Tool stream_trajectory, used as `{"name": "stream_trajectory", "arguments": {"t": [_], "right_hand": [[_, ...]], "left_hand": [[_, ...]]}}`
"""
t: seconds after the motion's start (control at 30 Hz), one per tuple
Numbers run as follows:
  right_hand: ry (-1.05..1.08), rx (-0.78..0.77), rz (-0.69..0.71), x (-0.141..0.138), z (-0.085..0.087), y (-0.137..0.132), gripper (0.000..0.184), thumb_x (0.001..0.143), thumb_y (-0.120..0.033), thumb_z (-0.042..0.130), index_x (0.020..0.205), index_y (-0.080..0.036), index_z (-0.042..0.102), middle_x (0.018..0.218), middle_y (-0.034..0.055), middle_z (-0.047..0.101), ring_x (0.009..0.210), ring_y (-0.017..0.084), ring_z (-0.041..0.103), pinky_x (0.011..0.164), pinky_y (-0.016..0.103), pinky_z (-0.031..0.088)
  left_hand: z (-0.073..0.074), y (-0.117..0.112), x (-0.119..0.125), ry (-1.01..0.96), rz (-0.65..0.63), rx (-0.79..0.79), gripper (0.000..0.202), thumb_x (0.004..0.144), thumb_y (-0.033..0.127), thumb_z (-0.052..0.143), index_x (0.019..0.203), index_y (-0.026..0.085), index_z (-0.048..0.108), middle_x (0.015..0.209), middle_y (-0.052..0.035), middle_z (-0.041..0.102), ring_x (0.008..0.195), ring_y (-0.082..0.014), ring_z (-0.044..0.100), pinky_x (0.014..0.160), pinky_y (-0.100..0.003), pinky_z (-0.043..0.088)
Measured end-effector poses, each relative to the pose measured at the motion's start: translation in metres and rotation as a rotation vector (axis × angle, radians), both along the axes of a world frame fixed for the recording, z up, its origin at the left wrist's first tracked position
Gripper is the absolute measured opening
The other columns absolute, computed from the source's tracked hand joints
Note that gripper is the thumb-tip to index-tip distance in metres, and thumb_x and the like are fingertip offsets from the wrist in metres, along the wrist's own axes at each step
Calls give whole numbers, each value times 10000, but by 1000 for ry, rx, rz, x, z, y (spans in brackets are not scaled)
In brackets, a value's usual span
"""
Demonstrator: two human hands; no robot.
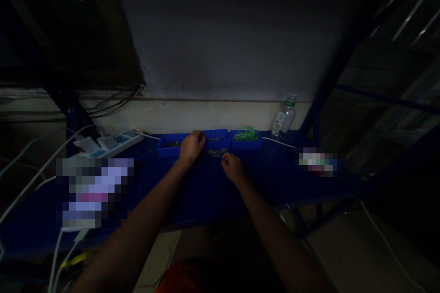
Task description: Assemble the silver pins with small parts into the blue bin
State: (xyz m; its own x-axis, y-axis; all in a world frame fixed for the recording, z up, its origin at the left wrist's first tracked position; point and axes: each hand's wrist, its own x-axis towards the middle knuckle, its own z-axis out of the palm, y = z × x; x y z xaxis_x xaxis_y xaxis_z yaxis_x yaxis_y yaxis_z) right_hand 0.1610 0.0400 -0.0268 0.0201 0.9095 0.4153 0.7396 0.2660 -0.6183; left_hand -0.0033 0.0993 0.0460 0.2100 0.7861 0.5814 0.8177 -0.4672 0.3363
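Right hand (233,168) curled near metal pieces (216,152)

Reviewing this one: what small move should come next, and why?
Probably, the left hand should dip toward the slender metal pieces in the long blue tray: it is poised at that tray, close to them, while the right hand is beside the loose pieces on the table. It is too dark to tell whether either hand holds one.

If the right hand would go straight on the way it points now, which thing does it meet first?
Probably the small pile of metal-looking pieces on the blue table, just ahead of the right hand; its height above the table is hard to judge.
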Motion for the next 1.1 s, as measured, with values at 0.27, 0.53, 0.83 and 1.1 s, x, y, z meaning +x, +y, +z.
{"name": "stream_trajectory", "arguments": {"t": [0.27, 0.53, 0.83, 1.1], "right_hand": [[-234, -43, -75, -9, -1, 0, 324, 824, -280, 447, 1133, -196, 496, 995, 115, 544, 899, 202, 514, 767, 295, 377], [-256, -58, -85, -9, -6, 3, 226, 853, -314, 403, 1007, -218, 538, 937, 88, 550, 847, 183, 520, 712, 283, 366], [-286, 3, -97, -7, -5, 0, 203, 875, -257, 363, 912, -205, 556, 902, 83, 549, 836, 168, 504, 690, 254, 356], [-278, 50, -145, -9, 1, -2, 229, 895, -253, 328, 899, -187, 548, 907, 80, 533, 835, 158, 488, 716, 250, 364]], "left_hand": [[-11, -18, 12, 136, 51, -37, 342, 838, 344, 391, 1107, 168, 511, 1027, -108, 572, 889, -216, 564, 759, -293, 414], [-56, -60, -17, 129, -167, -202, 234, 819, 284, 415, 938, 190, 593, 892, -74, 594, 836, -191, 560, 758, -286, 415], [-54, -64, -16, 112, -197, -221, 200, 802, 259, 428, 892, 198, 596, 856, -60, 580, 813, -179, 546, 717, -273, 404], [-54, -65, -16, 131, -194, -233, 227, 819, 289, 405, 880, 196, 602, 851, -52, 584, 801, -172, 550, 707, -261, 407]]}}
